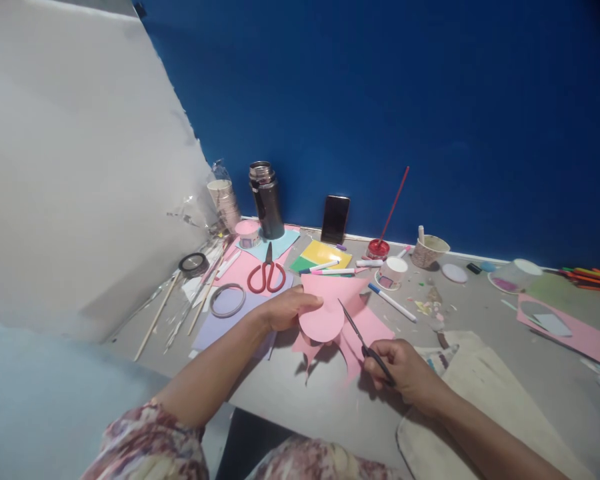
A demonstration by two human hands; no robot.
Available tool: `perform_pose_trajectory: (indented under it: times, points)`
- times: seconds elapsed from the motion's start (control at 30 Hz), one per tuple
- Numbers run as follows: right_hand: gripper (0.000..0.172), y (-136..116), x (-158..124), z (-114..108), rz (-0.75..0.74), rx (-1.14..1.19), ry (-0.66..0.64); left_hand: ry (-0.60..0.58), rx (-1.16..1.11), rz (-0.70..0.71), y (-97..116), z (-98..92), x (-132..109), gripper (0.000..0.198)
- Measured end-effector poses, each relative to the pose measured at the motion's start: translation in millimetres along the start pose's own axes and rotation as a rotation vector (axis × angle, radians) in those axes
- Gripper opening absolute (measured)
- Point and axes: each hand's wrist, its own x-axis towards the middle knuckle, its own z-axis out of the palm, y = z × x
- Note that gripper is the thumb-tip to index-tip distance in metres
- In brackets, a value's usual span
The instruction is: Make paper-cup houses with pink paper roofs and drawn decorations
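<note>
The left hand (286, 308) pinches the pink paper (330, 313) just above the counter (290, 393); the right hand (405, 370), closed on small black scissors (363, 341), holds their blades against its right edge

Flask (267, 199) behind spare scissors (267, 275), phone (335, 219) rightward (against wall (380, 100)); tape ring (227, 300) leftward

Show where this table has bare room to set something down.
Bare table lies at the near edge, below the pink paper in the left hand's grip and the black scissors in the right hand. Another sits between the cloth bag and white lid. Crowded: around the red scissors and markers.
</note>
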Motion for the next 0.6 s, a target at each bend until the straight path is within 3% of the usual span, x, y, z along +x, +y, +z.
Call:
perform_pose_trajectory:
  times: [0.3,0.6]
  points:
    - [0.038,-4.5,-2.6,0.4,0.014,-0.025,-0.003,-0.07,0.011,-0.035,3.4,2.6,-3.4,0.038]
    - [0.044,-2.0,-3.2,-1.7,0.011,-0.012,-0.034,-0.044,0.056,-0.067,8.4,3.0,-6.8,0.033]
